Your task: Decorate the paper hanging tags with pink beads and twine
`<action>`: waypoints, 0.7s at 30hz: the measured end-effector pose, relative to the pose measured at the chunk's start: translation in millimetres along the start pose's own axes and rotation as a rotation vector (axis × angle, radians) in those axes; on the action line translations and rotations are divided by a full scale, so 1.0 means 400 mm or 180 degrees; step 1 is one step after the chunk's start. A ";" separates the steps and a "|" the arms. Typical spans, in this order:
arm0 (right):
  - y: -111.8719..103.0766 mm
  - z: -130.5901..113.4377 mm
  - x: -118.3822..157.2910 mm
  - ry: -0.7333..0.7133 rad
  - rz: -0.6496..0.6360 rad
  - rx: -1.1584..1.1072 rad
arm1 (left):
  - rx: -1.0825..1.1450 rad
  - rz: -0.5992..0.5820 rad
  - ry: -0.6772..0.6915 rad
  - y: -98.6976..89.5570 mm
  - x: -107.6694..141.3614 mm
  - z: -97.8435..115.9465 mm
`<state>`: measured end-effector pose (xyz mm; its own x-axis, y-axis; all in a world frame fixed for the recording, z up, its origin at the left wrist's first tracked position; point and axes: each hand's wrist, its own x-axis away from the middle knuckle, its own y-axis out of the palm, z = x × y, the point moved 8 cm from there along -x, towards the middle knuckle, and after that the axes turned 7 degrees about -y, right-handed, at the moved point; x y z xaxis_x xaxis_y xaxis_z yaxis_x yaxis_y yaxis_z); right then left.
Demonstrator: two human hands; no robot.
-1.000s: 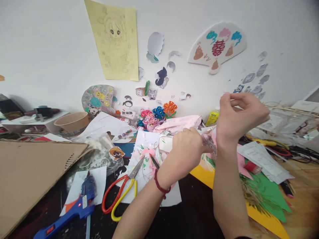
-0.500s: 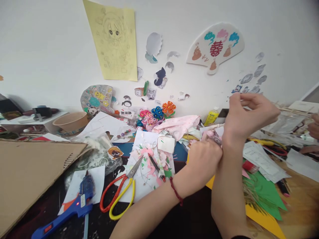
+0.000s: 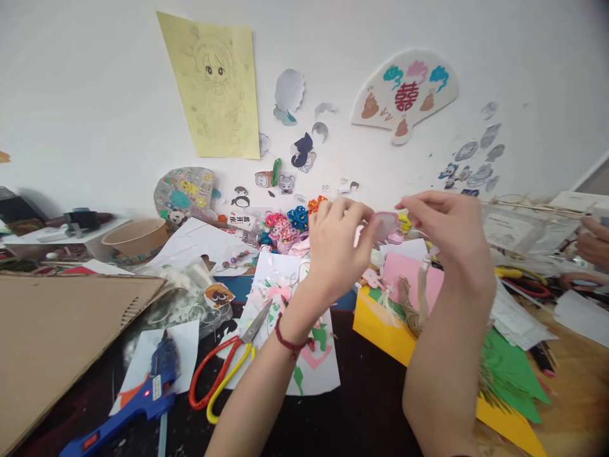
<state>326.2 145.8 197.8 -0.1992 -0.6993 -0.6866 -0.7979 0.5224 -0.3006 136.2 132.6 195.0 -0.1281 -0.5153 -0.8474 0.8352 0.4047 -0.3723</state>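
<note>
My left hand (image 3: 340, 244), a dark red cord bracelet on its wrist, is raised over the table. Its thumb and fingers pinch a small flat pink piece (image 3: 387, 226), partly see-through, whose kind I cannot make out. To the right, my right hand (image 3: 450, 231) is up with thumb and fingertips pressed together, close to the pink piece; whatever lies in that pinch is too small to see. Red-and-yellow-handled scissors (image 3: 231, 368) lie half open on the table, partly behind my left forearm. White paper (image 3: 328, 374) strewn with pink and green scraps lies beneath the left arm.
At left are a blue hot glue gun (image 3: 152, 397) and a large cardboard sheet (image 3: 61, 330). Colourful beaded flowers (image 3: 284, 227) stand against the wall. Pink paper (image 3: 392, 270), yellow paper (image 3: 380, 327) and green paper (image 3: 516, 381) lie at right. Another person's hand (image 3: 594, 241) shows at the right edge.
My left hand has moved up and left, away from my right forearm, bringing the pink piece into plain view. My right hand has come down slightly, fingertips towards that piece.
</note>
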 end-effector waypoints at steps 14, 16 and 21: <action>0.212 -0.227 0.091 -0.0894 -0.1383 -0.1209 | -0.0427 -0.0095 0.0275 -0.176 -0.021 0.005; 0.206 -0.238 0.093 -0.0933 -0.1044 -0.1262 | -0.0142 0.0032 0.0258 -0.192 -0.023 0.005; 0.152 -0.246 0.082 -0.1081 -0.0042 -0.1291 | 0.0640 0.0541 -0.0077 -0.234 -0.029 -0.032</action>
<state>215.0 106.4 222.1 -0.0458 -0.4718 -0.8805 -0.9686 0.2368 -0.0765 52.7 110.3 234.9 0.0339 -0.4716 -0.8811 0.9335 0.3299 -0.1406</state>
